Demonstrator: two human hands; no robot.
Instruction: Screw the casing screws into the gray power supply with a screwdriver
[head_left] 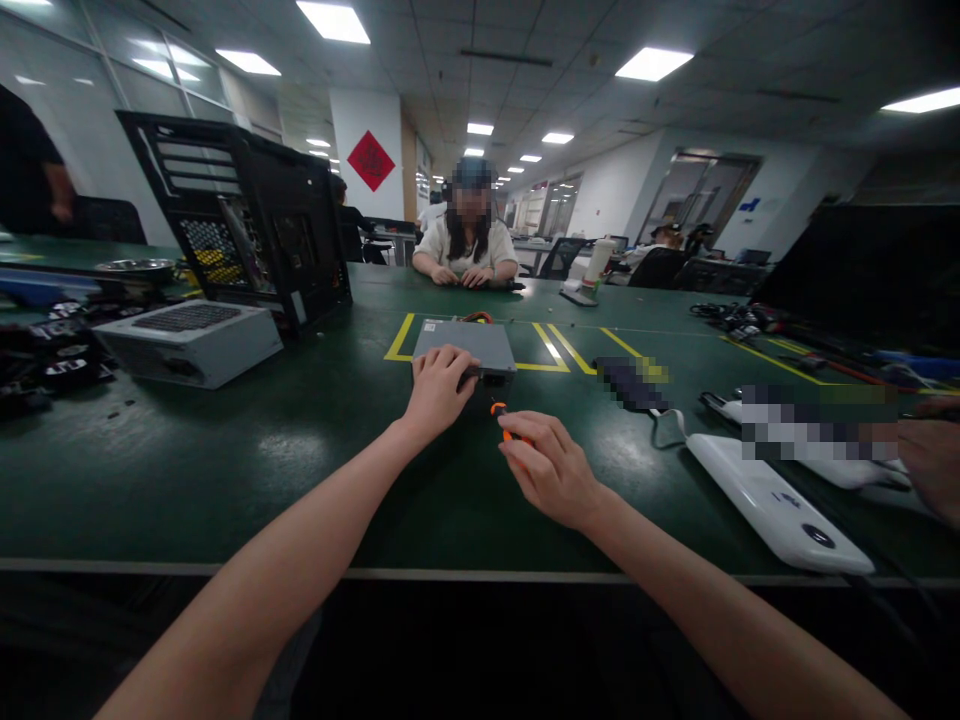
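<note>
A flat grey metal box [480, 345] with a wire bundle at its back lies on the green table, within yellow tape marks. My left hand [444, 385] rests on its front left part, fingers bent over the top and front edge. In front of the box, my right hand [549, 465] holds an orange and black screwdriver [517, 436] between thumb and fingers. The tool points toward the box's front side, with its tip a little short of it. Its thin shaft is hard to make out.
A grey power supply [191, 340] and a black computer case [251, 215] stand at the left. White devices [772, 500] and a dark phone-like object [630, 384] lie right. A person [466, 240] sits across; another person's hand [934, 450] is at the right edge.
</note>
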